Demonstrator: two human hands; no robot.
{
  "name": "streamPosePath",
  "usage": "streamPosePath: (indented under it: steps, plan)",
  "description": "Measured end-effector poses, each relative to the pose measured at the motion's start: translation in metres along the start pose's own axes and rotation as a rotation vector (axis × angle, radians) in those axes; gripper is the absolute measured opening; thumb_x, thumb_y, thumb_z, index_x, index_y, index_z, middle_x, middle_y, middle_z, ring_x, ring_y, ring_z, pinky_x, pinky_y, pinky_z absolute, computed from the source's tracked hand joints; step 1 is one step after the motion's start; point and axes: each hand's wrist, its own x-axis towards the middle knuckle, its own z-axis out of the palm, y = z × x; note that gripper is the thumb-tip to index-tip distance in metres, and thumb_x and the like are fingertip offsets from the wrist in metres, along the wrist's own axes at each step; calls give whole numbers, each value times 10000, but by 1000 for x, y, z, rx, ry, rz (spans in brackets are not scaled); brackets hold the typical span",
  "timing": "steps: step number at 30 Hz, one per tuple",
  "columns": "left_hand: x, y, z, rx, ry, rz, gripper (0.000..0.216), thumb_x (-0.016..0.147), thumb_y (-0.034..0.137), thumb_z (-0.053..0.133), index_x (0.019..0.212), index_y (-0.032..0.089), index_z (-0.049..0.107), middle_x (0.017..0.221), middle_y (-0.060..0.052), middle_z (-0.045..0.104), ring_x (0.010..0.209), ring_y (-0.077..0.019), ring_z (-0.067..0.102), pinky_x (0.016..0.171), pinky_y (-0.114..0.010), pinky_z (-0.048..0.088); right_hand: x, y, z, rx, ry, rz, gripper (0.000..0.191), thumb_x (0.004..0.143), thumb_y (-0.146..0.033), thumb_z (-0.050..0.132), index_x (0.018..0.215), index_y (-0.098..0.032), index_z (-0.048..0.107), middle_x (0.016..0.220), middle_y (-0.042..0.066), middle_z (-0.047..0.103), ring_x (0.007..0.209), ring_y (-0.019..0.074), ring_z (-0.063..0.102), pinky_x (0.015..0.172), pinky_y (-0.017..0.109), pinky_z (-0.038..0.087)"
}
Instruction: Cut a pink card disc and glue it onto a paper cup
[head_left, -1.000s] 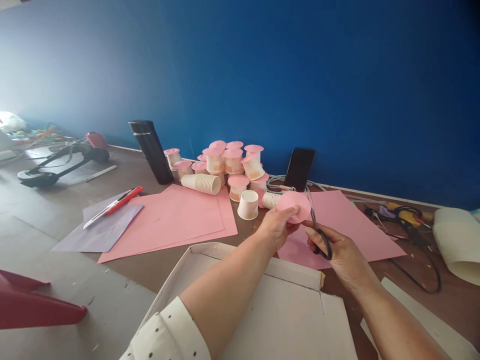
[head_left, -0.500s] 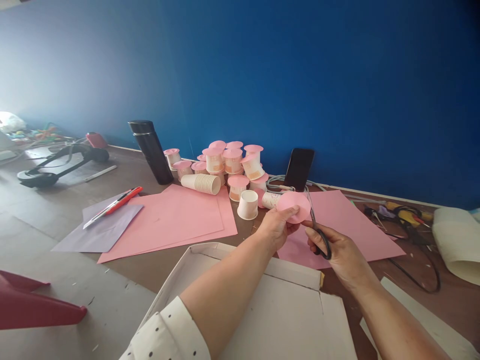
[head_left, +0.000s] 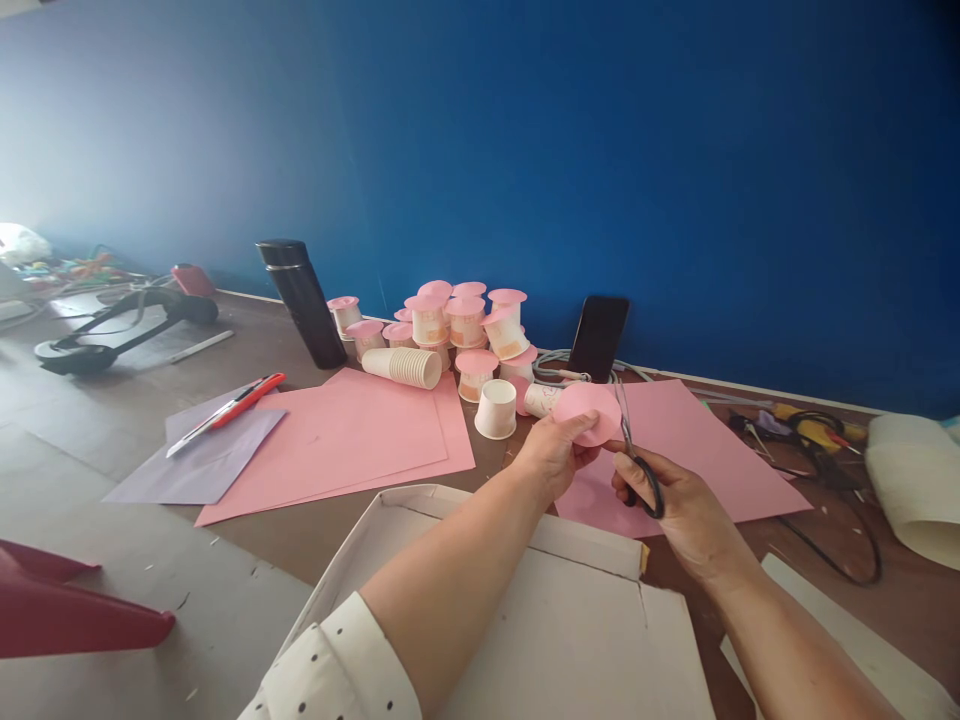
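Pink paper shows first in our grasp: a round disc [head_left: 589, 402] pinched between the thumb and fingers of our left hand [head_left: 556, 455], above the desk [head_left: 300, 540]. Our right hand [head_left: 670, 490] is closed around the black handles of the scissors [head_left: 634, 458], whose blades point away from us along the disc's right edge; we cannot tell whether they touch it. Under the scissors and to their right we see a pink sheet [head_left: 697, 450], and further left more pink sheets [head_left: 337, 440] overlap a lavender sheet [head_left: 232, 465] with a red utility knife [head_left: 232, 405] lying on it.

Just beyond our left hand a white cup [head_left: 496, 412] stands, and near the disc a printed cup [head_left: 540, 400] lies on its side. Behind them, cups topped with pink discs [head_left: 430, 322] are piled by the blue wall [head_left: 525, 150], with a nested stack of cups [head_left: 401, 367] lying in front. A black bottle [head_left: 304, 305] stands left of the pile; a phone [head_left: 600, 338] leans at its right. Below our forearms lies a white cardboard tray [head_left: 592, 640].
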Motion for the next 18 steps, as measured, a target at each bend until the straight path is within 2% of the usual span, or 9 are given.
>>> streamPosePath:
  steps: [3,11,18]
  plan:
    - [0,0,0,3,2,-5,186,790,171,722,970,155,675,982,-79,672,904,-172,598,811,-303,461,-1,-2,1,15,2,-2,503,699,-661,750,937,-219,785,687,19,644,675,179,569,663,282,484]
    - [-1,1,2,10,1,0,184,799,158,702,978,155,664,955,-64,658,873,-157,593,807,-303,457,-1,-5,2,8,22,-5,574,691,-661,753,1064,-226,791,651,5,628,662,175,571,669,283,485]
    - [0,0,0,8,-12,1,236,778,177,734,1007,163,680,989,-76,677,936,-187,610,842,-320,465,-1,-5,3,16,26,-3,571,670,-651,771,1058,-233,794,627,-4,611,642,169,561,661,284,483]
